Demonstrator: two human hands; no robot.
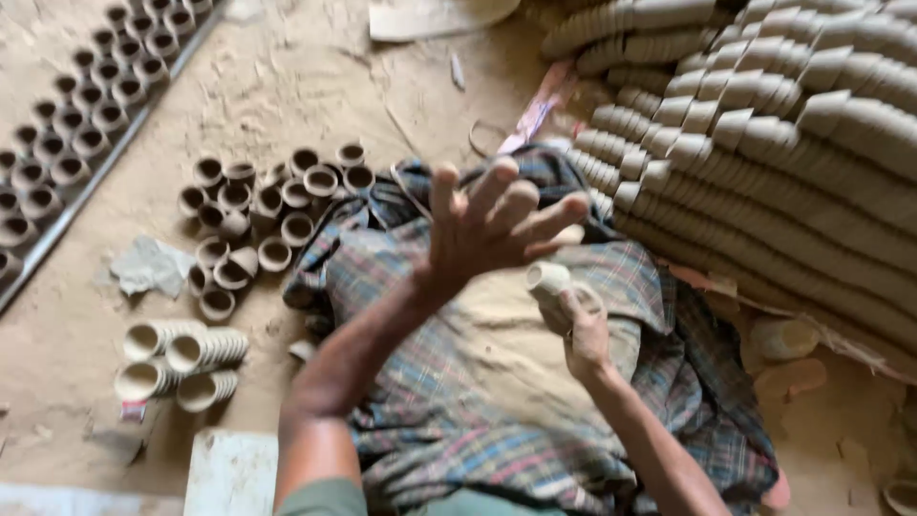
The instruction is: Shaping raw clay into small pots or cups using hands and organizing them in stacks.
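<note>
- Small pale unfired clay cup, round and open-mouthed, sits in the right hand over the person's lap; the right fingers are curled around its lower body, gripping it
- Left hand is raised above the lap with palm open and fingers spread wide, holding nothing; it is motion-blurred and hangs just above and left of the cup
- Checked blue, green and red cloth covers the lap under both hands, dusted with tan clay powder
- Done so far, judging by the layout: a loose cluster of small brown clay cups stands mouth-up on the sandy floor to the left, and four short nested stacks of pale clay cups lie on their sides nearer the person
- A long tray of small clay cups in rows runs diagonally along the far left edge
- Large heap of long nested clay cup rows fills the upper right, close against the right side of the lap; whether these are finished or waiting I cannot tell
- Open room: bare sandy floor lies beyond the loose cluster, towards the top of the view; the right side is hemmed in by the heap, and the left by the cluster, stacks and tray
- A crumpled grey scrap lies on the floor between tray and cluster, and a flat white slab rests at the bottom edge
</note>
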